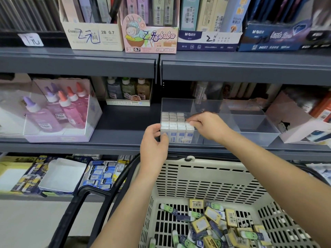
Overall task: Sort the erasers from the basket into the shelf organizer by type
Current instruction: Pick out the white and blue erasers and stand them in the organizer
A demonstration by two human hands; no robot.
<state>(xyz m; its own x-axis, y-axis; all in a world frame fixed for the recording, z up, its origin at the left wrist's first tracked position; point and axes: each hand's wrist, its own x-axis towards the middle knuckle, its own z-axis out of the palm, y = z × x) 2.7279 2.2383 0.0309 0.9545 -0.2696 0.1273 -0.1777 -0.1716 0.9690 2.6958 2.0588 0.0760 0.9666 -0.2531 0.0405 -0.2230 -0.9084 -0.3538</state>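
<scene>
Erasers [176, 126] pack the clear organizer [250, 127] on a grey shelf [125, 122]; left grip [154, 140] clasps it, right grip [206, 125] pinches one.

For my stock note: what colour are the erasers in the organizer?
The erasers are white with blue fronts, best seen in the head view.

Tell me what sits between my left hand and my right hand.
In the head view, rows of white erasers packed upright in the clear organizer fill the gap between left hand and right hand.
</scene>
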